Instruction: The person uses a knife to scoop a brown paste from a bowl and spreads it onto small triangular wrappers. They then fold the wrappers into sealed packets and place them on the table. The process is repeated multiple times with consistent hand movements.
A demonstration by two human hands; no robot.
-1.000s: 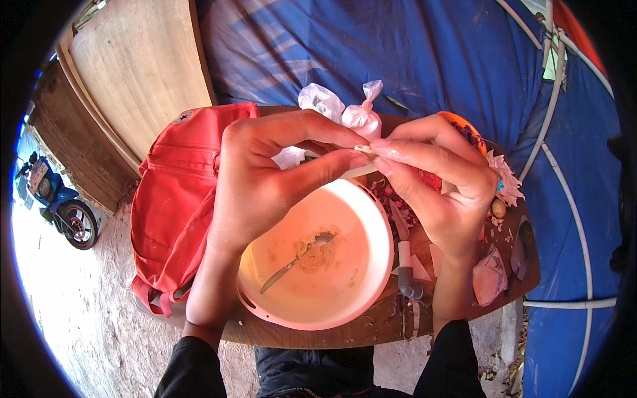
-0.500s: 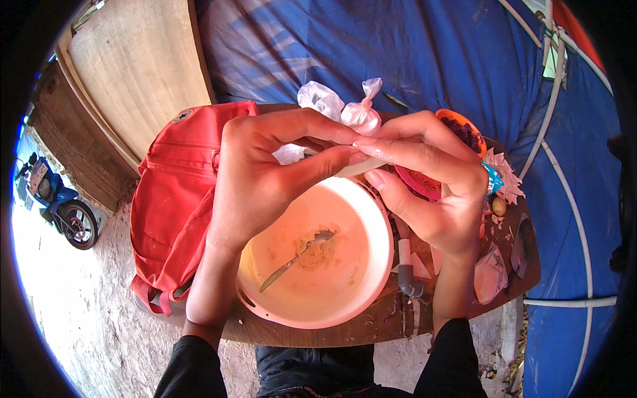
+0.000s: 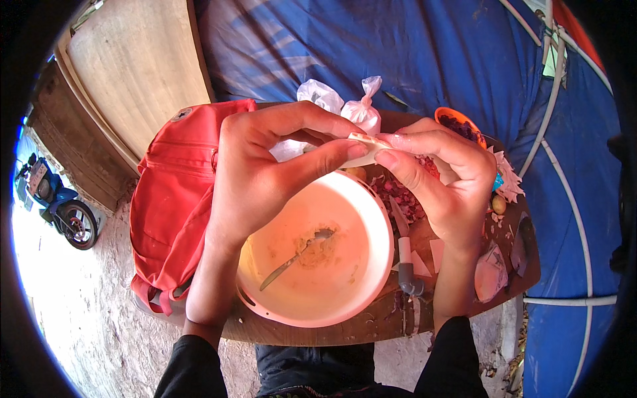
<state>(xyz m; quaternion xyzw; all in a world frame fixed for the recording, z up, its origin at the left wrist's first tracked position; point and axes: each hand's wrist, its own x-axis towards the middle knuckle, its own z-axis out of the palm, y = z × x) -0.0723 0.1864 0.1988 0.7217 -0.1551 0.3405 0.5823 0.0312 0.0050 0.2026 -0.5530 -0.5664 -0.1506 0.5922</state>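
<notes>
Both hands, left [image 3: 265, 179] and right [image 3: 444, 186], pinch one pale wrapper [image 3: 363, 151] between thumb and fingers, each grip clamped on it, directly above the bowl [image 3: 371, 265], apparently so contents drop beside the spoon [image 3: 295, 255].

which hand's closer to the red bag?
Left. The left hand hangs right beside the red bag, its wrist overlapping the bag's edge in view. The right hand is across the pink bowl, near the chopped red peels.
</notes>
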